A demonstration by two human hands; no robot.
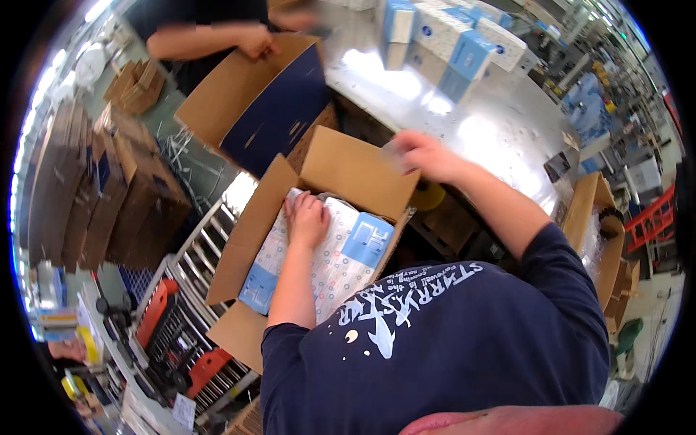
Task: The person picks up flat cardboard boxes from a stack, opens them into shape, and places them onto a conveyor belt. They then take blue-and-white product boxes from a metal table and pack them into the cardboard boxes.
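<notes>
An open brown cardboard carton (pixel 250 239) stands tilted in front of me with its flaps spread outward. Inside lie white packages (pixel 337 272) with small coloured dots and blue end panels. My left hand (pixel 307 220) rests on these packages near the carton's far side, its fingers laid over them and slightly bent. Just above the carton's far right flap (pixel 355 170) is my right hand (pixel 426 156), fingers drawn together. A small pale blur shows at its fingertips; what it is cannot be made out.
A co-worker's hand (pixel 257 41) grips another open carton (pixel 279 109) beyond mine. Blue and white boxes (pixel 442 32) stand on a shiny metal table (pixel 500 123). Flattened cartons (pixel 72 181) are stacked at left, beside a metal roller conveyor (pixel 210 250). At right stands another carton (pixel 583 206).
</notes>
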